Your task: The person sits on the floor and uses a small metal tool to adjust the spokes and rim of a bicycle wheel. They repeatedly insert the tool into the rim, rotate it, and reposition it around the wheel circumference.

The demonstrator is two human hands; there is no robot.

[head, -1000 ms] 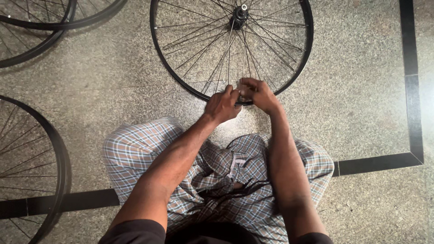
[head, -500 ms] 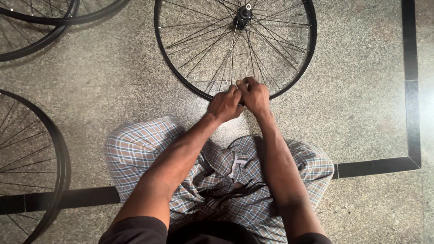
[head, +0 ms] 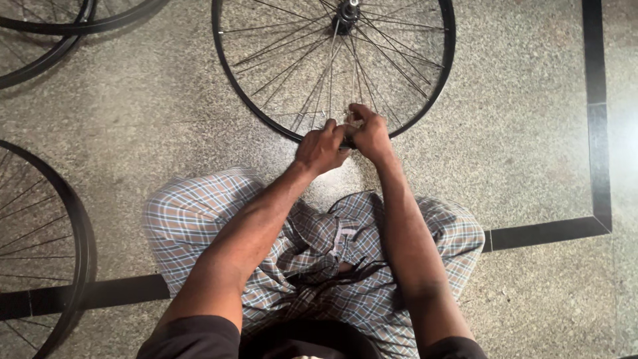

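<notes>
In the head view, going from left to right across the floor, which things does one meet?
Bicycle wheel at the left edge → left hand → right hand, both at the near rim of the middle wheel → black floor stripe on the right.

- The floor (head: 153,133) is speckled grey-beige stone, polished enough to carry a soft sheen.
- A dark inlaid strip (head: 597,119) runs down the right side, turns a corner low on the right and continues leftward as a band (head: 106,292) across the floor.
- A bright glare (head: 625,139) falls on the floor at the right edge, beyond the strip.
- The upper left corner lies in dimmer light.
- No walls, windows or furniture come into view.
</notes>
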